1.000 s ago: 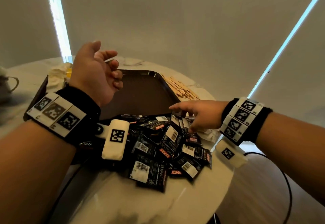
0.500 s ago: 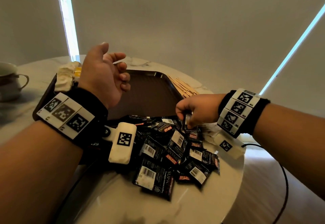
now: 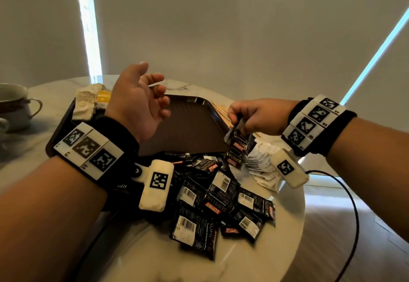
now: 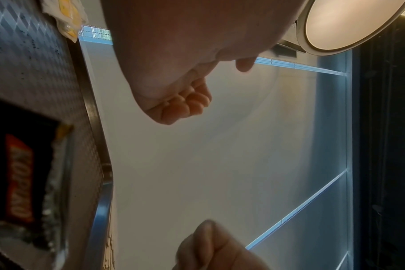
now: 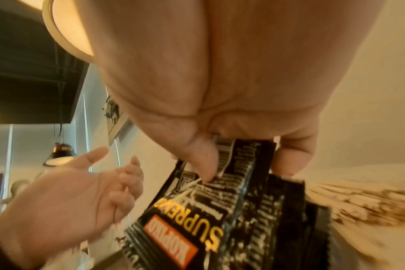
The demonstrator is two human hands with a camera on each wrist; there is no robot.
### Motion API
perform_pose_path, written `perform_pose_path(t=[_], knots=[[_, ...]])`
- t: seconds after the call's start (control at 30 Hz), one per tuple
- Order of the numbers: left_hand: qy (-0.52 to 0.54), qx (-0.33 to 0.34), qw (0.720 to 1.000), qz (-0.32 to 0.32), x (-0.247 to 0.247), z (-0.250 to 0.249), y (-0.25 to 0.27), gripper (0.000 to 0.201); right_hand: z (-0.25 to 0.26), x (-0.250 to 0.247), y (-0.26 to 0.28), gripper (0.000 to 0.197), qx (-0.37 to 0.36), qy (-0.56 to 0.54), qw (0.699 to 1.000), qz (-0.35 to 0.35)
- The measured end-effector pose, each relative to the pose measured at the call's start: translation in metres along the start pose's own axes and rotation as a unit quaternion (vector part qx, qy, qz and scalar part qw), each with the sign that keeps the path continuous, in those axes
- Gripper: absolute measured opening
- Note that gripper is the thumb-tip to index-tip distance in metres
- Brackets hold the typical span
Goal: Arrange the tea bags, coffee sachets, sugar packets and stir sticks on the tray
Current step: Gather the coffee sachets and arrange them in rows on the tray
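the right hand [image 3: 256,116] pinches a few black coffee sachets [image 3: 238,146] by their top edge, lifted clear of the sachet pile [image 3: 212,197] on the table [image 3: 137,255], just beside the brown tray [image 3: 188,126]. the left hand [image 3: 141,102] hovers palm-up over the tray, fingers loosely curled, holding nothing. tea bags [image 3: 88,100] lie at the tray's far left corner, stir sticks [image 3: 221,111] beyond its right rim.

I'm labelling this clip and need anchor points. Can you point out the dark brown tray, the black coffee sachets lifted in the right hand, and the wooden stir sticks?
dark brown tray [image 3: 190,126], head view, bare textured floor.
black coffee sachets [image 3: 238,146], head view, front sachet's face.
wooden stir sticks [image 3: 220,110], head view, middle of the pile.
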State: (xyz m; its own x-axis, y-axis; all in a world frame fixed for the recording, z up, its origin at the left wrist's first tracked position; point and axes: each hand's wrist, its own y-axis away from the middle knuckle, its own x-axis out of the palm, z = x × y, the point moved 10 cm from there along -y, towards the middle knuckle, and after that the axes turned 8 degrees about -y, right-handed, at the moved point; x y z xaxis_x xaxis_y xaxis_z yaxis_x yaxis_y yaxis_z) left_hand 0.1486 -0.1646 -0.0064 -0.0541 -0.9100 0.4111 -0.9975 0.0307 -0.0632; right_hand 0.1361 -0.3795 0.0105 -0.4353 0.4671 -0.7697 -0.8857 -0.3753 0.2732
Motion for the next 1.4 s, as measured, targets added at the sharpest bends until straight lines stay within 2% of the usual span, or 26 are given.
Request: perform_pose_path(t=[0.1, 0.2, 0.27, 0.3, 0.37, 0.47, 0.57, 0.63, 0.67, 0.73, 0.8, 0.87, 0.97, 1.1, 1.23, 1.4], knots=[[-0.023, -0.004, 0.999, 0.037, 0.011, 0.000, 0.003, 0.033, 0.021, -0.024, 0.005, 0.036, -0.047, -0.122, 0.989, -0.063], [-0.036, -0.019, 0.996, 0.083, 0.027, 0.004, 0.010, 0.045, 0.049, -0.025, 0.004, 0.037, -0.117, -0.329, 0.935, -0.068], [-0.039, -0.024, 0.987, 0.154, 0.048, 0.008, 0.019, 0.056, 0.073, -0.019, 0.001, 0.040, -0.164, -0.398, 0.900, -0.064], [-0.048, -0.030, 0.981, 0.187, 0.056, 0.012, 0.025, 0.062, 0.084, -0.014, 0.000, 0.041, -0.186, -0.403, 0.894, -0.062], [-0.067, -0.054, 0.973, 0.215, 0.066, 0.020, 0.034, 0.063, 0.100, -0.006, -0.001, 0.043, -0.206, -0.358, 0.907, -0.083], [-0.052, -0.086, 0.965, 0.243, 0.071, 0.029, 0.039, 0.051, 0.108, -0.007, 0.004, 0.048, -0.202, -0.250, 0.933, -0.159], [-0.036, -0.095, 0.973, 0.208, 0.061, 0.028, 0.032, 0.045, 0.100, -0.020, 0.015, 0.055, -0.167, -0.120, 0.948, -0.241], [-0.016, -0.096, 0.979, 0.179, 0.053, 0.026, 0.026, 0.047, 0.080, -0.026, 0.027, 0.047, -0.098, -0.059, 0.957, -0.266], [-0.006, -0.094, 0.983, 0.161, 0.048, 0.024, 0.023, 0.045, 0.066, -0.022, 0.030, 0.040, -0.057, -0.039, 0.968, -0.241], [0.017, -0.091, 0.988, 0.121, 0.037, 0.022, 0.015, 0.037, 0.032, 0.006, 0.038, 0.043, 0.021, 0.022, 0.992, -0.120], [0.022, -0.089, 0.990, 0.104, 0.028, 0.021, 0.011, 0.026, 0.002, 0.045, 0.052, 0.051, 0.078, 0.083, 0.993, 0.015], [0.011, -0.084, 0.991, 0.103, 0.024, 0.020, 0.010, 0.024, -0.019, 0.072, 0.066, 0.049, 0.120, 0.117, 0.983, 0.073], [0.000, -0.083, 0.992, 0.096, 0.023, 0.022, 0.012, 0.036, -0.032, 0.093, 0.072, 0.057, 0.145, 0.156, 0.974, 0.082], [-0.013, -0.099, 0.992, 0.073, 0.022, 0.031, 0.015, 0.021, -0.036, 0.105, 0.076, 0.069, 0.150, 0.193, 0.968, 0.065], [-0.016, -0.104, 0.991, 0.076, 0.023, 0.032, 0.018, 0.025, -0.033, 0.104, 0.083, 0.061, 0.136, 0.192, 0.972, 0.029], [-0.012, -0.083, 0.996, 0.045, 0.023, 0.030, 0.020, 0.031, -0.037, 0.098, 0.088, 0.045, 0.142, 0.149, 0.978, 0.028]])
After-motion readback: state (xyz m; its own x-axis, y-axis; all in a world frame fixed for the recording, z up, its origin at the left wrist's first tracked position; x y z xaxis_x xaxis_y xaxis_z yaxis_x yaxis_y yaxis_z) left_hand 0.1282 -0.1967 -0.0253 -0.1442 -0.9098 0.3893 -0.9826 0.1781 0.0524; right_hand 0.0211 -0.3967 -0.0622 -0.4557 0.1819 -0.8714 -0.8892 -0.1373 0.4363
